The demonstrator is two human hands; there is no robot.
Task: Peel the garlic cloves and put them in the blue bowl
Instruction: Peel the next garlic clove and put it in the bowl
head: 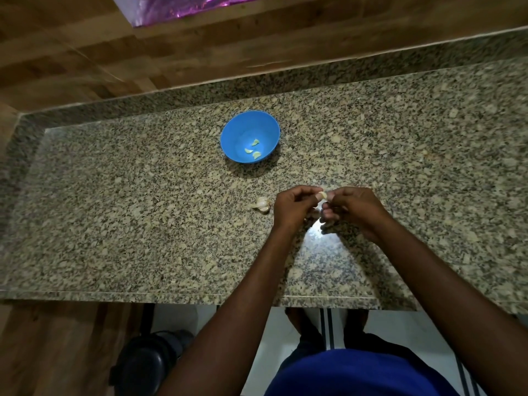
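The blue bowl (250, 136) sits on the granite counter (114, 195) and contains three peeled cloves (253, 150). Nearer the person, a partial garlic bulb (262, 204) lies on the counter, just left of the hands. The left hand (293, 208) and the right hand (353, 208) meet above the counter, both pinching one garlic clove (323, 195) between their fingertips.

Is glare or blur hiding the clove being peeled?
Head view: a bright glare patch sits on the granite counter just below the hands, not on the clove; left hand and right hand look slightly soft; wide-angle bends the counter edges; blue bowl is evenly lit.
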